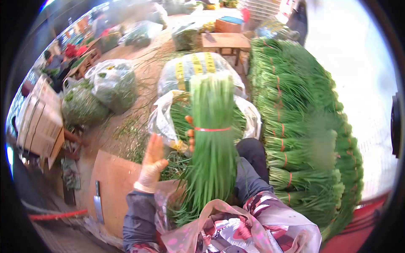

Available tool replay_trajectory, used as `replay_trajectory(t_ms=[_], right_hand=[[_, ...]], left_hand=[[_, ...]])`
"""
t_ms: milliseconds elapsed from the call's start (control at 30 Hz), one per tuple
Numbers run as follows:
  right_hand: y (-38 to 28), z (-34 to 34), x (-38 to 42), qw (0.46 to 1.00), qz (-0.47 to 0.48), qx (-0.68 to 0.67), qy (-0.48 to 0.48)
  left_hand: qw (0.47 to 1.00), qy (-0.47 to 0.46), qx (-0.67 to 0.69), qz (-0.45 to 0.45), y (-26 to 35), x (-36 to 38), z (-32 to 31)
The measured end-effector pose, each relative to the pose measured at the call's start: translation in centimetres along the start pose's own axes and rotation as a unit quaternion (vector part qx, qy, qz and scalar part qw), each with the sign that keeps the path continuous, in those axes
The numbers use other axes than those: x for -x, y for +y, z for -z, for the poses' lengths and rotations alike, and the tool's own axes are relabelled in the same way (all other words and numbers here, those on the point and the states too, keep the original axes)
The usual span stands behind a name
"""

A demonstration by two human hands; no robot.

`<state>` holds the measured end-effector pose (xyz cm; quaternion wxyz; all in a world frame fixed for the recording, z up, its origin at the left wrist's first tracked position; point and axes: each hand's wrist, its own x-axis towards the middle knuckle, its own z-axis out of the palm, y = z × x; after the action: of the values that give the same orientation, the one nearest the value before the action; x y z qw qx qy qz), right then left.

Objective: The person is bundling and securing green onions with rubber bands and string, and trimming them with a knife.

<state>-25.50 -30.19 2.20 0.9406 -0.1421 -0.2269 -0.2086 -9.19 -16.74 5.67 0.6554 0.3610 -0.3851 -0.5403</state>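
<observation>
A thick bunch of garlic chives (pixel 213 156), tied with a red band, stands upright in front of me, pale cut ends up and green leaves hanging down. My right hand (pixel 190 134) grips it from behind; only some fingertips show at its left edge, and the rest is hidden. To the left, my left hand (pixel 152 162) is held up apart from the bunch, fingers stretched and slightly blurred, holding nothing. Behind the bunch, an open white plastic bag (pixel 162 118) holds more loose chives.
Tied chive bunches are stacked in a long pile (pixel 291 126) on my right. A knife (pixel 98 204) lies on a brown board (pixel 114 173) at lower left. Full plastic bags (pixel 114 84), a small wooden table (pixel 225 41) and a seated person (pixel 52 63) are farther back.
</observation>
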Motion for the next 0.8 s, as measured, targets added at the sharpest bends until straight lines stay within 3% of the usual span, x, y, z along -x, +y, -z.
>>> replay_trajectory(t_ms=[33, 100, 133, 167, 200, 267, 300, 367, 400, 433, 500, 533, 600, 633, 700, 767, 800], right_hand=[[0.2, 1.1, 0.5, 0.998, 0.01, 0.034, 0.052], [-0.9, 2.4, 2.9, 0.978, 0.053, 0.096, 0.179], [-1.2, -1.2, 3.3, 0.902, 0.079, 0.333, 0.263], [-0.6, -5.6, 3.3, 0.895, 0.097, 0.36, 0.242], [0.5, -8.4, 4.0, 0.892, 0.099, 0.384, 0.215], [2.5, -8.7, 8.7, 0.817, 0.026, 0.509, 0.271], [4.5, -9.9, 9.7, 0.851, 0.059, 0.457, 0.252], [5.3, -12.1, 10.0, 0.821, 0.181, 0.473, 0.265], [4.2, -12.2, 10.3, 0.838, 0.153, 0.409, 0.327], [3.0, -11.1, 11.0, 0.814, 0.189, 0.437, 0.333], [0.6, -14.2, 13.2, 0.747, 0.225, 0.514, 0.356], [-0.6, -16.4, 14.8, 0.71, 0.27, 0.527, 0.382], [-1.9, -21.5, 18.7, 0.656, 0.343, 0.514, 0.435], [-2.3, -23.9, 21.0, 0.641, 0.371, 0.487, 0.463], [-2.9, -26.3, 26.6, 0.527, 0.405, 0.523, 0.534], [-1.8, -28.4, 32.0, 0.433, 0.454, 0.549, 0.552], [-0.7, -29.5, 33.6, 0.408, 0.47, 0.531, 0.575]], left_hand=[[0.995, -0.053, 0.076, 0.045, -2.1, 0.6, -1.2], [0.981, -0.138, -0.03, 0.136, -7.8, 2.3, 2.7], [0.98, -0.105, 0.024, 0.169, -7.7, 2.3, 0.7], [0.975, -0.057, 0.072, 0.203, -6.8, 3.1, -1.2], [0.977, -0.025, 0.081, 0.196, -7.1, 3.8, -0.9], [0.985, 0.012, 0.044, 0.165, -5.8, 2.6, -1.8], [0.99, 0.018, -0.006, 0.137, -3.8, 1.6, -3.7], [0.995, -0.049, -0.064, 0.062, -2.0, -0.5, -8.7], [0.991, -0.07, -0.109, 0.023, -1.7, -1.7, -11.9], [0.984, -0.091, -0.153, -0.016, -1.8, -2.4, -14.9], [0.945, -0.165, -0.246, -0.136, -1.9, -1.8, -18.8], [0.944, -0.174, -0.244, -0.135, -1.9, -1.3, -20.8], [0.928, -0.289, -0.204, -0.111, -1.6, -0.2, -23.9], [0.927, -0.296, -0.202, -0.113, -1.6, -0.1, -23.9], [0.9, -0.336, -0.277, -0.014, -1.3, -0.4, -22.3], [0.894, -0.321, -0.314, 0.0, -2.2, -0.6, -19.8], [0.898, -0.302, -0.316, 0.059, -2.6, -0.9, -18.2]])
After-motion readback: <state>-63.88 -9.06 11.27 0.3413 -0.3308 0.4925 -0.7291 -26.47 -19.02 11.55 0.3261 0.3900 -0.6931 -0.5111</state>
